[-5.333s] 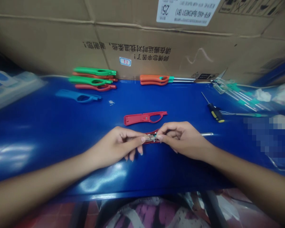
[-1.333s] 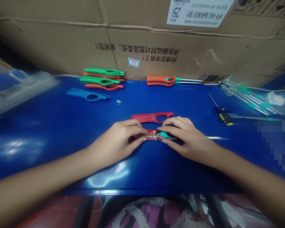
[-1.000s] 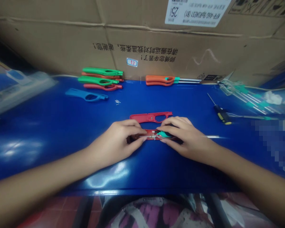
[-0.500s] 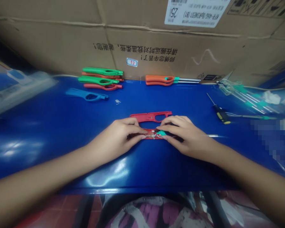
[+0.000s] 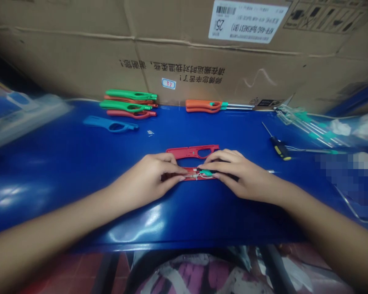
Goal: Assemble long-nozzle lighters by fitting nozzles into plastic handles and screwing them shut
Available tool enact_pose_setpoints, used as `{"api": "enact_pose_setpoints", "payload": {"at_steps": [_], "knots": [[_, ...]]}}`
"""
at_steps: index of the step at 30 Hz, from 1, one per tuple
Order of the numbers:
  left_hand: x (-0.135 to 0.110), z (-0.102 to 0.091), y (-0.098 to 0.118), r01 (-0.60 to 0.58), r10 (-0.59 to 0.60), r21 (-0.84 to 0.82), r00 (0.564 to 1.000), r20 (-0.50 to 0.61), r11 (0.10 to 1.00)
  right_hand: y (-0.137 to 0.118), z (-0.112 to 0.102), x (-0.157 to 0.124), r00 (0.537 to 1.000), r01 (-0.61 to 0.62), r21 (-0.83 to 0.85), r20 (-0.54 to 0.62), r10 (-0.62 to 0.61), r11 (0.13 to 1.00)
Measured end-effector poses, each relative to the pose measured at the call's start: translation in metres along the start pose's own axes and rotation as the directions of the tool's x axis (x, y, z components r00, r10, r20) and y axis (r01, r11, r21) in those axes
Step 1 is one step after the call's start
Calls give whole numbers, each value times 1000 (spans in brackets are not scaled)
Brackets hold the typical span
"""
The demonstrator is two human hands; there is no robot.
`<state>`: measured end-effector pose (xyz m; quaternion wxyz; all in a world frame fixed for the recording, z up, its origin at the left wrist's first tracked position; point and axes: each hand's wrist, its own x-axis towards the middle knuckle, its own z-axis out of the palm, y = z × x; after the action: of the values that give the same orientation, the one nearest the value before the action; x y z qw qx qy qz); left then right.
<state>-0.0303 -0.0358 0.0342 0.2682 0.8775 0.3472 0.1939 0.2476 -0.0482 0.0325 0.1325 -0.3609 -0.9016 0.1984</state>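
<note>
A red lighter handle half-shell [image 5: 190, 176] lies open side up on the blue table, between my hands. Inside it sit thin wires, a small white part and a green plastic piece [image 5: 206, 173]. My left hand [image 5: 159, 173] pinches the shell's left end between thumb and fingers. With thumb and fingertips, my right hand [image 5: 236, 173] grips the right part beside the green piece, hiding that end. Past this hand pokes the tip of a metal tube [image 5: 271, 171]. Just behind lies the matching red half-shell [image 5: 184, 152], inner face up, touching or close to my fingers.
Green, red and orange handle shells [image 5: 127, 107] are stacked at the back left, with a blue shell [image 5: 110, 124] and small screws [image 5: 150, 132] nearby. Orange lighters [image 5: 204, 106] lie against the cardboard box [image 5: 88, 61]. A screwdriver [image 5: 280, 148] and metal tube assemblies [image 5: 313, 124] lie right.
My right thumb has shifted slightly right, showing more of the green piece. Both hands keep their grip on the shell. The whole view has moved a little.
</note>
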Motion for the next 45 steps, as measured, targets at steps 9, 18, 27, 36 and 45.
{"api": "enact_pose_setpoints", "payload": {"at_steps": [9, 18, 27, 36, 45], "knots": [[0, 0, -1, -1, 1, -6, 1000, -3, 1000, 2, -5, -4, 1000, 20, -30, 1, -20, 999], [0, 1, 0, -22, 22, 6, 1000, -19, 1000, -9, -9, -3, 981, 185, -288, 101, -163, 940], [-2, 1, 1, -94, 91, 99, 995, 37, 991, -15, -4, -5, 979, 190, -405, 151, -139, 895], [-3, 6, -2, -103, 99, 158, 995, 34, 982, -17, 0, -7, 978, 189, -399, 155, -137, 897], [-3, 6, -2, -112, 114, 134, 993, -6, 985, -12, 0, -7, 991, 131, -317, 32, -128, 939]]}}
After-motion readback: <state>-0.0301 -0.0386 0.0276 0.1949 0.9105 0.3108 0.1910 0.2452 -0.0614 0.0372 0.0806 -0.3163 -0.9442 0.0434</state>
